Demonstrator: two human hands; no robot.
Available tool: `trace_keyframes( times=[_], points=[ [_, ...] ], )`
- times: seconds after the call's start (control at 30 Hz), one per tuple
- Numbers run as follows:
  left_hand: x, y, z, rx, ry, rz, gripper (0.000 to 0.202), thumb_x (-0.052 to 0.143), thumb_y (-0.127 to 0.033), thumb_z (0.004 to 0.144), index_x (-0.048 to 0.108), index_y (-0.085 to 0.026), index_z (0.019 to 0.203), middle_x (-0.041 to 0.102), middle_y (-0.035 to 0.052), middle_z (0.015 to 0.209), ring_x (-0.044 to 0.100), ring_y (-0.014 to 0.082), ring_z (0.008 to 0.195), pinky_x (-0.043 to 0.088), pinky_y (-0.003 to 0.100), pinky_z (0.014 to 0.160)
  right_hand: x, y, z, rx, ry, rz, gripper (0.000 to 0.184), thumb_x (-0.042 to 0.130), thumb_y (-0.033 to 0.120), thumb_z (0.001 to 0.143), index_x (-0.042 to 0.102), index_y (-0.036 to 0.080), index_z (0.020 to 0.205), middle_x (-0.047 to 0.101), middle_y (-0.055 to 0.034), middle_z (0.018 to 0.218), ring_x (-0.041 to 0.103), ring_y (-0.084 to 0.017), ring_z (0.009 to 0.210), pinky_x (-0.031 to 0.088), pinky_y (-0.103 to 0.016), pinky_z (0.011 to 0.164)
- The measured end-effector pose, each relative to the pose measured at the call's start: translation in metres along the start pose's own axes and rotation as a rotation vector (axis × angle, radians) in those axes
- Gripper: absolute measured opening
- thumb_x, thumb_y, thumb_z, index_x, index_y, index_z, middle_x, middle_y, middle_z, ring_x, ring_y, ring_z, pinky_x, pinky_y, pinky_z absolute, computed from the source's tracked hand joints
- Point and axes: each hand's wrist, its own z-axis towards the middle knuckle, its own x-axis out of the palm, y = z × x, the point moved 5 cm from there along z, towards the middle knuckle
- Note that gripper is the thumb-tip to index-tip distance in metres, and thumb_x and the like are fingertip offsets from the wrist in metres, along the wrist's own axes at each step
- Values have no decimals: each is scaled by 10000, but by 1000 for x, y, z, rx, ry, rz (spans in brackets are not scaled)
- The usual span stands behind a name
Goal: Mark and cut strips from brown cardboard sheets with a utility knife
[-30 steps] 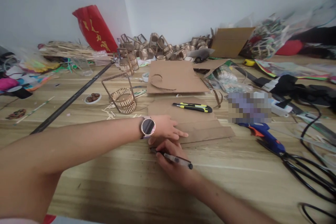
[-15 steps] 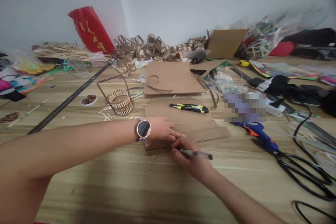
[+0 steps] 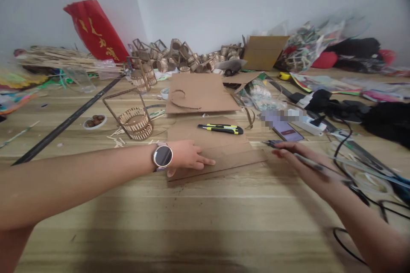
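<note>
The left hand (image 3: 187, 155) lies open on the nearer cardboard (image 3: 237, 158); a cutter (image 3: 224, 129) lies there too. Right of that cardboard, the right hand (image 3: 320, 181) pinches a pen (image 3: 308, 162).

A round watch (image 3: 162, 156) sits at the wrist of the left hand (image 3: 187, 155), with a dark, glassy circular dial (image 3: 162, 156), a thin rose-gold bezel (image 3: 172, 156) and a narrow strap (image 3: 160, 169) of muted mauve-grey. The left forearm (image 3: 96, 177) is bare up to the elbow; the right hand (image 3: 303, 160) and right forearm (image 3: 358, 217) are bare too.
</note>
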Motion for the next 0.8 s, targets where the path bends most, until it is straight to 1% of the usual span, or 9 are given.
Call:
trace_keyframes(
  times=[0.1,0.17,0.23,0.3,0.4,0.47,0.57,0.7,0.8],
  points=[
    [-1,-3,0,-12,-6,32,679,905,-87,336,676,-326,928,379,-93,1574,530,312,1053,432,349,693,18,12,9,-194,119,-60,345,511,491,849,685,252,1027,753,-120,1083,699,-336,993,537,-505,881],
    [-3,-5,-1,-43,-45,11,700,899,-58,328,683,-327,937,398,-83,1566,547,295,1031,431,343,697,29,14,16,-284,223,-93,338,532,479,847,708,250,1023,753,-118,1087,694,-330,1012,532,-493,910],
    [-4,-6,-7,-118,-55,-11,714,894,-40,347,684,-340,959,404,-96,1560,560,266,1041,435,325,708,37,13,21,-350,324,-127,326,581,464,827,723,251,1030,751,-109,1099,684,-322,1044,525,-480,935],
    [-5,-8,-17,-215,-62,-19,711,893,-50,412,677,-352,1019,385,-101,1571,565,239,1103,441,303,755,42,10,22,-415,407,-162,318,578,426,844,722,243,1060,746,-107,1117,674,-311,1070,516,-473,948],
    [-9,-12,-41,-347,-97,-10,664,866,-97,574,645,-342,1150,391,-44,1578,575,218,1175,432,286,862,44,5,22,-467,455,-207,315,528,370,890,709,231,1108,744,-111,1104,680,-292,1042,519,-456,920],
    [-10,-17,-56,-410,-102,-11,603,812,-127,691,616,-316,1230,426,4,1559,589,221,1186,421,297,916,45,3,23,-492,459,-219,313,515,366,906,705,229,1113,741,-112,1100,684,-282,1018,526,-436,893],
    [-12,-23,-68,-511,-122,-47,477,714,-186,832,589,-274,1284,430,46,1555,574,244,1232,413,339,976,48,2,27,-508,395,-213,310,519,403,911,713,227,1078,746,-113,1073,690,-274,995,530,-411,875],
    [-17,-36,-63,-638,-223,-102,372,645,-299,921,588,-233,1283,446,76,1541,508,268,1320,399,404,1050,57,3,37,-484,298,-234,341,501,426,914,715,216,1076,739,-136,1077,678,-302,1013,510,-441,900],
    [-18,-53,-52,-658,-303,-103,310,623,-349,940,620,-209,1216,520,93,1478,522,280,1291,408,436,1052,63,6,39,-467,259,-274,352,487,413,927,700,207,1116,726,-145,1112,646,-330,1068,485,-492,932]
  ],
)
